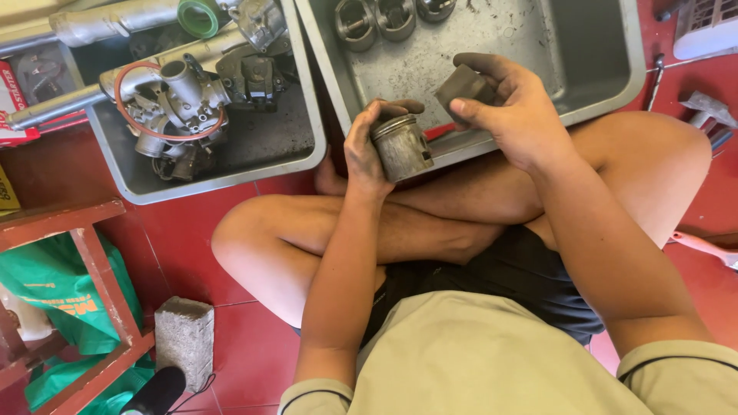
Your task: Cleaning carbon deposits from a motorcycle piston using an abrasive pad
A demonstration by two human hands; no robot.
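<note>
A grey metal piston (401, 146) is gripped in the left hand (367, 150), the fingers curled around its side and the thumb laid over its ringed top edge, so that the hand is closed about it. A small dark block (461, 86) is pinched in the right hand (516, 115) between thumb and bent fingers, held just beside the piston at about two o'clock from it, the two not touching. Both are held above the crossed legs, over the near rim of a grey tray (607, 84). Three more pistons (393, 17) are seen in that tray at twelve o'clock. A carburettor (178, 100) lies in a second tray (231, 173) at ten o'clock.
</note>
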